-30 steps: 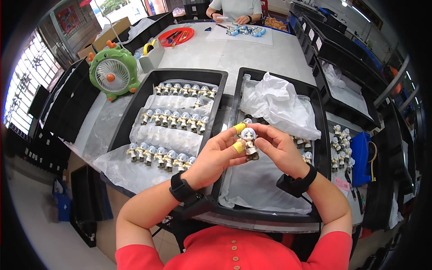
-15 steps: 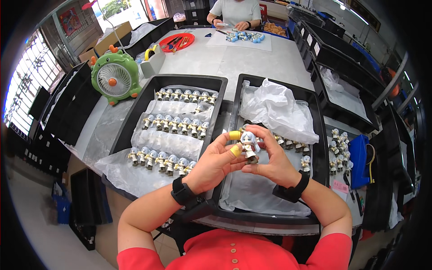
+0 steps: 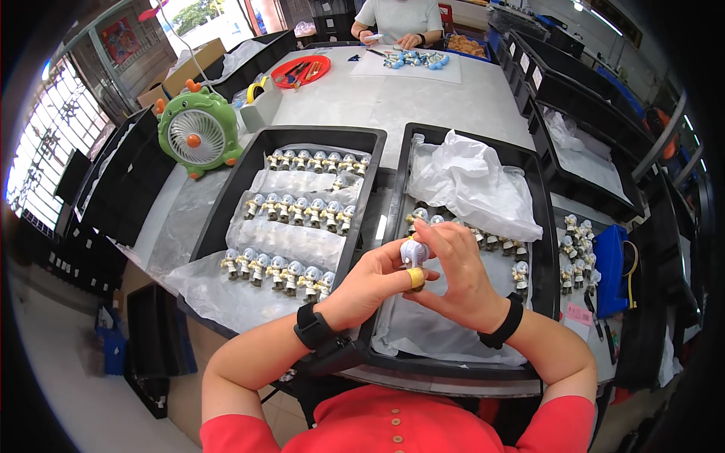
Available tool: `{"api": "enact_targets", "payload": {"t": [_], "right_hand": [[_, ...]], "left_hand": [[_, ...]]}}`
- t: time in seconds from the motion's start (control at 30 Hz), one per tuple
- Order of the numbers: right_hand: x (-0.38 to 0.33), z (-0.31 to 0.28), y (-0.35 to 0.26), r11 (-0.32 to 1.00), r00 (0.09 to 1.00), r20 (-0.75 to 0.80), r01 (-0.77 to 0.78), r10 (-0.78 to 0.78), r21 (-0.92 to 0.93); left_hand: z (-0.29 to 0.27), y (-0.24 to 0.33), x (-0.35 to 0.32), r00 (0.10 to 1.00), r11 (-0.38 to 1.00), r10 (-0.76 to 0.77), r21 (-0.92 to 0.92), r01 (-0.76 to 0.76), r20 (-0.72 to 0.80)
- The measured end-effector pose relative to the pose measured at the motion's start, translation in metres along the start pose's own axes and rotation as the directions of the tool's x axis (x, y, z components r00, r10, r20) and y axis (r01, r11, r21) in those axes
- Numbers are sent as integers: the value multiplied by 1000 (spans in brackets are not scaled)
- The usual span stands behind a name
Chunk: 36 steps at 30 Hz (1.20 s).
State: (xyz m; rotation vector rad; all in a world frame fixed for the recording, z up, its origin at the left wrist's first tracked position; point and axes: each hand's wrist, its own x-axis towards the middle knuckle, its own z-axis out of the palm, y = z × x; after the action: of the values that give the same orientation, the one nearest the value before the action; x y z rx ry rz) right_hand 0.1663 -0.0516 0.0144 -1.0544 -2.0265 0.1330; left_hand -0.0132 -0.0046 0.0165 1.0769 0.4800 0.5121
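A small chibi figurine (image 3: pixel 413 253) with pale lavender hair is held up over the right-hand tray, its hair side showing. My left hand (image 3: pixel 370 284) is closed on it, the thumb with yellow tape lying across its lower part. My right hand (image 3: pixel 467 278) also has hold of it, with fingertips by the head and the thumb near the base. Beneath my hands, the right-hand black tray (image 3: pixel 538 317) holds similar figurines (image 3: pixel 519 275), white lining and a crumpled white sheet (image 3: pixel 476 181). The figurine's front and feet are mostly hidden by my fingers.
At left, another black tray (image 3: pixel 226 200) holds rows of figurines on white sheets. A green fan (image 3: pixel 198 132) stands beyond it. Further figurines (image 3: pixel 578 249) and a blue bin (image 3: pixel 610 264) sit at right. Across the table, a person (image 3: pixel 399 19) handles blue-and-white parts near a red tray (image 3: pixel 321 72).
The figurine has been turned from its face side to its hair side. My fingers have shifted round it, and the whole view has moved slightly.
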Motion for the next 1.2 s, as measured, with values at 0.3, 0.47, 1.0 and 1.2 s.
{"api": "enact_targets", "payload": {"t": [0.3, 0.47, 1.0, 1.2], "right_hand": [[1, -1, 3, 986, 997, 12, -72, 71, 152], [1, -3, 5, 983, 994, 21, -106, 104, 150], [-2, -2, 8, 983, 986, 84, -154, 145, 104], [-2, 5, 8, 929, 975, 54, -221, 215, 297]], "left_hand": [[-6, 0, 4, 991, 967, 8, -253, 27, 136], [-8, -3, 7, 985, 947, 21, -319, 35, 171], [-14, -8, 8, 983, 918, 3, -391, 69, 181], [-10, -7, 8, 990, 913, 5, -404, 52, 139]]}}
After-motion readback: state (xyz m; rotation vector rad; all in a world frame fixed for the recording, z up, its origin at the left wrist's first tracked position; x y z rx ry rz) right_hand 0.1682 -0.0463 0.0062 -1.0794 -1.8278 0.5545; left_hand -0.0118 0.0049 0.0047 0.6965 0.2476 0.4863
